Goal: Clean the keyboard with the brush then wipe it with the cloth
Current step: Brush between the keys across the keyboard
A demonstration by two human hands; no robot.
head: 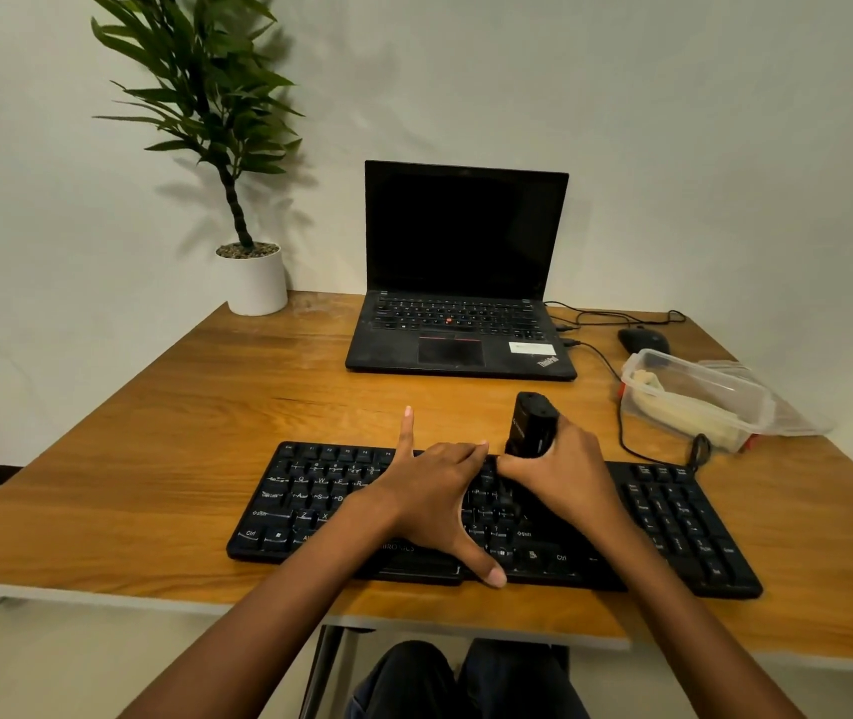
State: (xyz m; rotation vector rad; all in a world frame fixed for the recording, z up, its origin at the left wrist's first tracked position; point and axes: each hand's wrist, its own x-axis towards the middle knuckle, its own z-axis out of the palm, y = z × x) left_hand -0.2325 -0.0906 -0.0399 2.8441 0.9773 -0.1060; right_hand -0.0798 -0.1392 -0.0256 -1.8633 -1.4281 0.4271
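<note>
Brush (530, 422) stands upright within curled right grip (564, 474) over keyboard (310, 503); left grip (434, 490) spread flat.

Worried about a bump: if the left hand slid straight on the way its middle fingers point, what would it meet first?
Probably the right hand, which grips the brush on the keyboard; the left hand's fingertips lie right beside it.
</note>
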